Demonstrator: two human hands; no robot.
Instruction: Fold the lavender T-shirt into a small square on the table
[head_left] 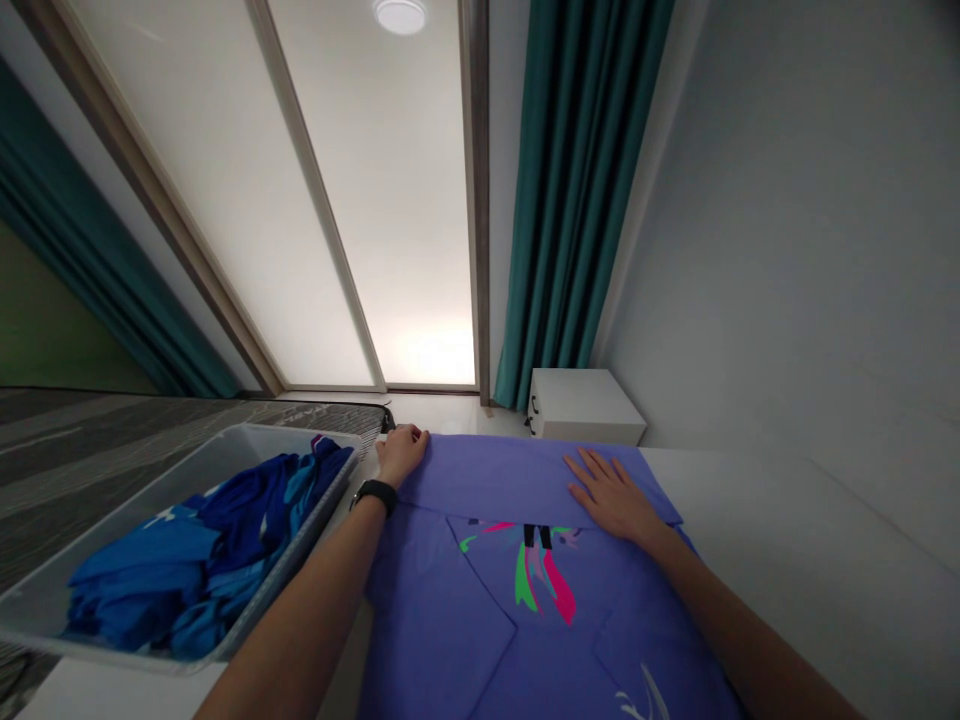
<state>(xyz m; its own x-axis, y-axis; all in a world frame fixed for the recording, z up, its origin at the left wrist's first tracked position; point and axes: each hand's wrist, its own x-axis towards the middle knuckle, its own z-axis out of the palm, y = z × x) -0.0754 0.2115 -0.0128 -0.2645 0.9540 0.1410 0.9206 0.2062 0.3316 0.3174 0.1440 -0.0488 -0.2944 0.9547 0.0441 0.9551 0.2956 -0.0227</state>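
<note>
A purple shirt (450, 620) with a pink, green and black print lies spread before me, its far end folded over in a straight band toward me. At the far left corner of that band is my left hand (403, 452), its fingers curled closed at the cloth's edge; a black band circles the wrist. My right hand (611, 493) rests palm down on the right part of the band, open with the fingers spread. Diagonal fold lines run across the shirt below the band, and a pale print shows near the bottom of the view.
To the left stands a translucent plastic bin (247, 435) holding several blue garments (150, 560). A white surface (787, 560) extends to the right of the shirt. Beyond are a small white cabinet (589, 395), a teal curtain (577, 200) and frosted sliding doors (382, 200).
</note>
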